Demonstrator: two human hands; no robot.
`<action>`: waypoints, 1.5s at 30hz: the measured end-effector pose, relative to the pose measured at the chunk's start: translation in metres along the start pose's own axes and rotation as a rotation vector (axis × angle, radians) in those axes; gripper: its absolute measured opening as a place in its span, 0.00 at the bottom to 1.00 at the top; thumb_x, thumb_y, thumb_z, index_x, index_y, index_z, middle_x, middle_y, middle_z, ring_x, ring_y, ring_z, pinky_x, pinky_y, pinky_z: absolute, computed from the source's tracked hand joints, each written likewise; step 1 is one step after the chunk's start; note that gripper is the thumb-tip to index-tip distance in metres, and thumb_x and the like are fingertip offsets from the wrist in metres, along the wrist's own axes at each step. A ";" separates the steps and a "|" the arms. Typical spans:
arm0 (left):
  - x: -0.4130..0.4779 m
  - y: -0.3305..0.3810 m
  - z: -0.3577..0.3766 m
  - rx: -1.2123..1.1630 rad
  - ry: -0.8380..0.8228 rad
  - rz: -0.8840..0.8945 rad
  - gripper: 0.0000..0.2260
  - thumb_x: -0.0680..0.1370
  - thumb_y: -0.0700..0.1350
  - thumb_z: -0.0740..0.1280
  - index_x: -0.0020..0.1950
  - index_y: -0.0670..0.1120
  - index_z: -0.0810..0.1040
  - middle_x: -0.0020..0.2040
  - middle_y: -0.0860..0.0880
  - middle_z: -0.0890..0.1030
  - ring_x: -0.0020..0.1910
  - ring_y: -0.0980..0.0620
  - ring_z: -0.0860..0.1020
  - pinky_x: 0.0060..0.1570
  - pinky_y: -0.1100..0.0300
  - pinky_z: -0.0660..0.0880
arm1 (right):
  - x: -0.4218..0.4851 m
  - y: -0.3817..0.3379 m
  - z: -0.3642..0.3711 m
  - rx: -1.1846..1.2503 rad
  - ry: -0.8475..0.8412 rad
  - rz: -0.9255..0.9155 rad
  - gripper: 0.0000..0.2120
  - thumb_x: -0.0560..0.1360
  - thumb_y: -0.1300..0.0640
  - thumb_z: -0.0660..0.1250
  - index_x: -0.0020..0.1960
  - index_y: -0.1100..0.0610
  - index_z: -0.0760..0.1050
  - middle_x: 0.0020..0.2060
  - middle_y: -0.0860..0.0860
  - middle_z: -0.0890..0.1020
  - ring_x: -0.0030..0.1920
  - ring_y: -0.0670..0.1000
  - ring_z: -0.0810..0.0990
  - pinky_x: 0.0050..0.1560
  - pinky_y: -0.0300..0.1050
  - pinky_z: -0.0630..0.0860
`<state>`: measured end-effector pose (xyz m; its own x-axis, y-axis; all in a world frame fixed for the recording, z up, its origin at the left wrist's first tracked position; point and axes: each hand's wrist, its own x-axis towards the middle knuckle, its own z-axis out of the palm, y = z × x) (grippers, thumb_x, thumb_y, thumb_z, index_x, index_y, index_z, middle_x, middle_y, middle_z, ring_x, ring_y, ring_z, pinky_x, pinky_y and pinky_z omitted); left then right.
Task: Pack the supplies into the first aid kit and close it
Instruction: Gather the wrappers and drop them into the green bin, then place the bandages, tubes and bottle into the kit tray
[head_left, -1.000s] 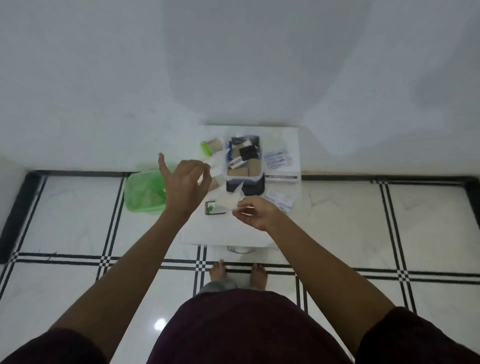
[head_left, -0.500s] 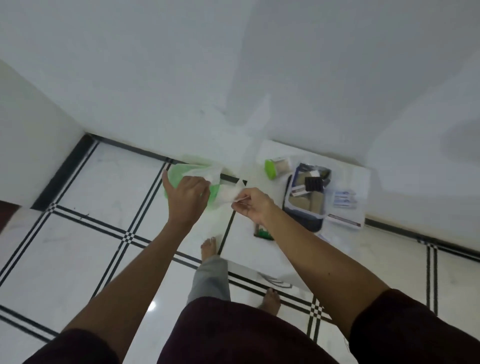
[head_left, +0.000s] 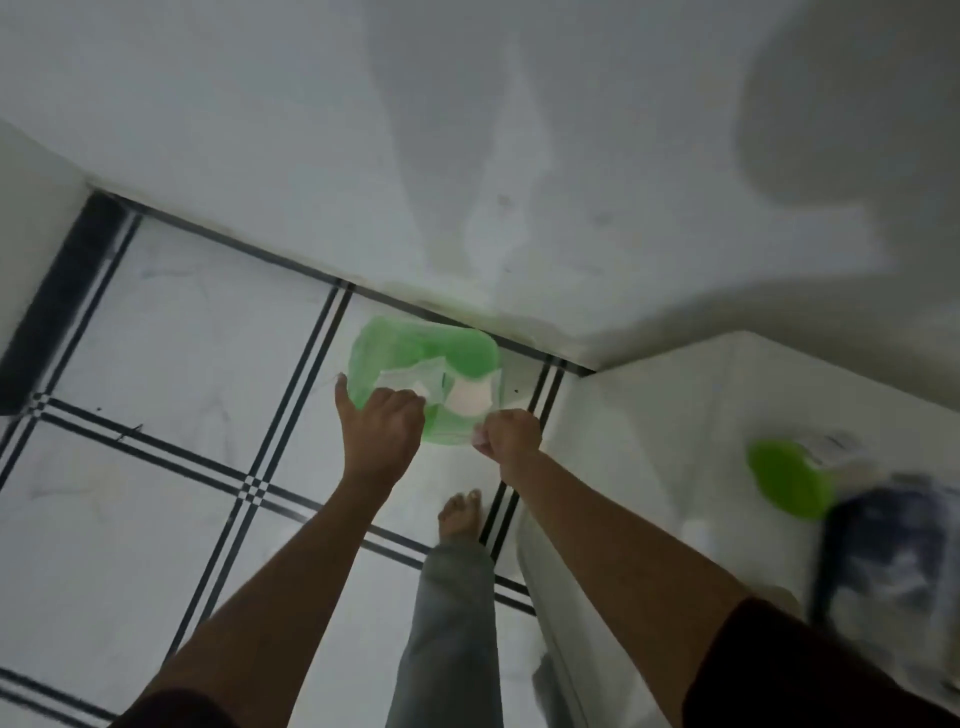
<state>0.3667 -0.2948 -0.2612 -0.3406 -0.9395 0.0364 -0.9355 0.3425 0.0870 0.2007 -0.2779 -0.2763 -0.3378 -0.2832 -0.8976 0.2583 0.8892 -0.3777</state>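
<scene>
A wrapper (head_left: 457, 397) is pinched between both hands, left (head_left: 382, 434) and right (head_left: 511, 434), above a green bin (head_left: 415, 343)

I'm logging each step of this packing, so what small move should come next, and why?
Probably let the white wrapper pieces drop: both hands, left and right, hold them right over the green bin on the floor, away from the kit on the table.

The single head camera is looking steeply down from standing height, facing the floor (head_left: 156, 467) beside the desk (head_left: 649, 441)
</scene>
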 end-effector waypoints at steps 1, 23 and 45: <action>0.005 -0.009 0.023 0.015 0.002 0.007 0.06 0.75 0.42 0.65 0.41 0.47 0.81 0.37 0.51 0.84 0.38 0.47 0.81 0.65 0.30 0.57 | 0.019 0.003 0.013 -0.001 0.015 0.009 0.08 0.73 0.66 0.64 0.36 0.59 0.74 0.39 0.59 0.82 0.40 0.56 0.83 0.44 0.49 0.82; 0.002 0.010 0.045 -0.021 -0.046 0.033 0.10 0.77 0.46 0.62 0.45 0.44 0.82 0.47 0.45 0.85 0.46 0.47 0.83 0.70 0.36 0.55 | 0.022 0.009 -0.002 -0.929 0.077 -0.799 0.09 0.76 0.63 0.58 0.54 0.64 0.72 0.50 0.61 0.77 0.52 0.61 0.76 0.48 0.52 0.74; -0.143 0.322 -0.303 -0.431 0.101 0.195 0.15 0.76 0.49 0.59 0.53 0.41 0.79 0.50 0.43 0.83 0.47 0.44 0.80 0.42 0.53 0.78 | -0.304 0.064 -0.364 -0.680 0.403 -1.218 0.12 0.78 0.59 0.58 0.59 0.60 0.73 0.56 0.56 0.78 0.56 0.55 0.75 0.53 0.47 0.74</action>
<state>0.1425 -0.0491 0.0633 -0.4755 -0.8595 0.1874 -0.7235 0.5032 0.4725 -0.0102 -0.0041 0.0549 -0.2859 -0.9563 0.0616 -0.8012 0.2033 -0.5629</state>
